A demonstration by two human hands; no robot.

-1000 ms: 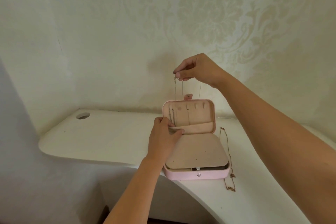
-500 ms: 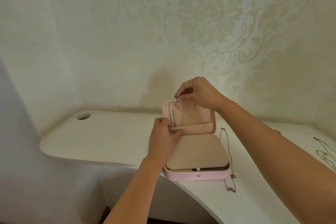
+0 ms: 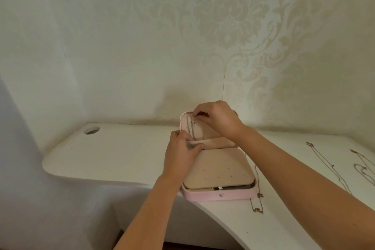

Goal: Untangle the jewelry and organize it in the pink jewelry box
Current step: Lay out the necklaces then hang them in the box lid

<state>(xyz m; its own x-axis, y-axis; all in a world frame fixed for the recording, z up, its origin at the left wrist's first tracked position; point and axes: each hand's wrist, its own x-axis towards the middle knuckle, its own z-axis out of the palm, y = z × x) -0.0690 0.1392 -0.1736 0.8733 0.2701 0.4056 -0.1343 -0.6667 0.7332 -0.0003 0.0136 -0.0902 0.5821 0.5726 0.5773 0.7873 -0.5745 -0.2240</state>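
Note:
The pink jewelry box (image 3: 218, 196) lies open on the white desk, its lid standing against the wall. A beige earring panel (image 3: 220, 170) covers the base. My right hand (image 3: 217, 118) is at the top of the lid and pinches the end of a thin silver chain (image 3: 192, 128) that hangs down the lid's lining. My left hand (image 3: 181, 154) grips the edge of the lid's elastic pocket (image 3: 219, 142) and holds it open. The chain's lower end drops behind that pocket edge.
A gold chain (image 3: 257, 201) lies on the desk (image 3: 121, 154) along the box's right side. Several more thin chains (image 3: 334, 170) are spread out at the far right. A round cable hole (image 3: 92, 130) sits at the desk's back left corner. The wall stands close behind the box.
My right hand has come down from well above the box to the top of the lid, lowering the silver chain into it. My left hand has stayed on the pocket.

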